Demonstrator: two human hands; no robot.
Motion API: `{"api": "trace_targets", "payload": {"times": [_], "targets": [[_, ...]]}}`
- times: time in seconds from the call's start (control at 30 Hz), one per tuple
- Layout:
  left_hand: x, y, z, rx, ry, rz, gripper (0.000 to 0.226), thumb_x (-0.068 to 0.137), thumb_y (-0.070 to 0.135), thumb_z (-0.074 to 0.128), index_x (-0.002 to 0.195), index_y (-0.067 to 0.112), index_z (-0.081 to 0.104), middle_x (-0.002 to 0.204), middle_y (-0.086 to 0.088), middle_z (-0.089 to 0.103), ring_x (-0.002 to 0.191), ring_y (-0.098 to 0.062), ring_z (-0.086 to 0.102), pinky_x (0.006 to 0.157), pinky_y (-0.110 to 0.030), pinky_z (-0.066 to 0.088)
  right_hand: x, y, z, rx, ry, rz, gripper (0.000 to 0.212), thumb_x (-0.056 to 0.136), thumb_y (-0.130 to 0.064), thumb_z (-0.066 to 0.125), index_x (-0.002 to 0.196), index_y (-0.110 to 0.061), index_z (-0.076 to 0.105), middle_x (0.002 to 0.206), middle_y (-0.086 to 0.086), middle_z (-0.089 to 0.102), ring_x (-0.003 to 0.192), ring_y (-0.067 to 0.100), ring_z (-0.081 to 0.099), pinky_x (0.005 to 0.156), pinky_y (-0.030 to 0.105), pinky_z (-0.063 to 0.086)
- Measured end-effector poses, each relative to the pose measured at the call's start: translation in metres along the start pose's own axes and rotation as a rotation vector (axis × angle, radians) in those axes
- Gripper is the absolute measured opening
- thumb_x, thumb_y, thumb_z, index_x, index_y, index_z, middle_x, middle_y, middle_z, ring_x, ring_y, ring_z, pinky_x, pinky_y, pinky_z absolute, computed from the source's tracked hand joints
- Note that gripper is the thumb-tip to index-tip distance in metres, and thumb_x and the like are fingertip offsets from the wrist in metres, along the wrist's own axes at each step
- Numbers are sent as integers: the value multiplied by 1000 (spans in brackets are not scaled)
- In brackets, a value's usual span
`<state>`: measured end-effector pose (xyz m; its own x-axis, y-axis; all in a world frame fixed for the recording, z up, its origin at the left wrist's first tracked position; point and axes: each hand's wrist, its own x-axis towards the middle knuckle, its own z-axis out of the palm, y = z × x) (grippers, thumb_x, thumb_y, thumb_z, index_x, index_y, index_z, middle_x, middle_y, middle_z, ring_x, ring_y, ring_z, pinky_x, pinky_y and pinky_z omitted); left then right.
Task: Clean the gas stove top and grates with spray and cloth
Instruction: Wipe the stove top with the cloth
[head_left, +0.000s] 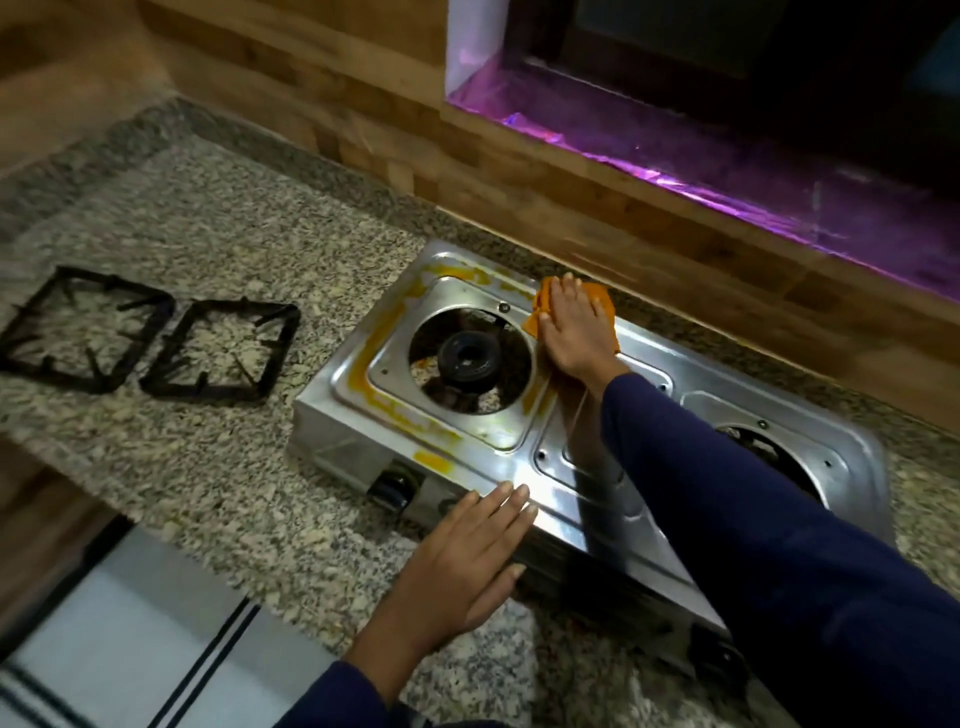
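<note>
A two-burner steel gas stove sits on the granite counter, with yellow-orange stains around its left burner. My right hand presses an orange cloth flat on the stove's back edge, between the burners. My left hand rests with straight fingers on the stove's front edge, near a black knob. Two black grates lie side by side on the counter left of the stove. No spray bottle is in view.
The speckled granite counter stretches left and in front of the stove. A wood-pattern wall runs behind it, with a purple-lit window sill at the upper right. White floor with dark stripes shows at the lower left.
</note>
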<state>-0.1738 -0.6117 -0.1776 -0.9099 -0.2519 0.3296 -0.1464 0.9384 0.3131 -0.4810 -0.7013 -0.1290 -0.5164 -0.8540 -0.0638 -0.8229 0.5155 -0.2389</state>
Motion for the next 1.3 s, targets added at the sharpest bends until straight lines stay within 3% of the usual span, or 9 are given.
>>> {"api": "trace_targets", "payload": {"times": [0.17,0.47,0.67,0.77,0.9,0.97,1.13,1.3], "targets": [[-1,-4,2,-42,3,-2,58,97,31,52,150,12,36,159,-3,29,148,-20,23,120,-40,23,-28,24,-8,16,-151,-315,63,98,-43,22,156,-20,12,164,3,6,152,18,4,119,34,1],[-3,-2,3,-33,-15,-6,57,100,37,42,150,12,34,159,-4,29,149,-19,22,118,-42,24,-129,7,12,105,-209,-492,57,100,-41,24,155,-25,21,163,-5,14,151,9,5,121,34,2],[-20,0,-6,-10,2,-53,60,100,39,40,152,12,29,161,-4,24,149,-19,21,118,-42,22,-154,0,5,190,-259,-524,57,99,-43,33,152,-24,30,161,-1,23,150,15,17,121,42,14],[-33,-12,-24,31,56,-194,61,100,41,37,153,13,27,162,-3,22,150,-19,18,120,-42,18,-148,3,0,8,-135,-553,57,98,-52,31,151,-32,32,160,-1,29,147,19,26,115,47,24],[-46,-44,-56,60,153,-471,63,101,46,28,155,16,17,164,-1,12,152,-15,6,123,-35,3,-159,-1,14,-81,-29,-524,60,99,-57,15,155,-37,13,165,-2,10,152,17,5,121,46,-2],[-50,-68,-67,50,158,-573,65,101,49,22,156,17,12,164,0,6,151,-12,-1,123,-35,2,-164,-7,21,-63,-40,-489,63,98,-58,10,156,-35,8,165,-1,5,152,18,0,121,45,-5],[-51,-129,-80,-73,142,-607,65,100,55,16,155,20,17,163,5,10,150,-7,4,122,-43,15,-180,-47,34,-43,15,-306,65,97,-56,10,157,-29,11,165,1,7,152,19,1,122,47,-1],[-54,-158,-96,-308,272,-509,46,100,37,37,140,19,52,148,3,48,139,-5,40,113,-37,38,-157,-128,53,-49,33,-265,64,99,-51,13,157,-23,14,164,3,12,152,20,6,121,49,3]]}}
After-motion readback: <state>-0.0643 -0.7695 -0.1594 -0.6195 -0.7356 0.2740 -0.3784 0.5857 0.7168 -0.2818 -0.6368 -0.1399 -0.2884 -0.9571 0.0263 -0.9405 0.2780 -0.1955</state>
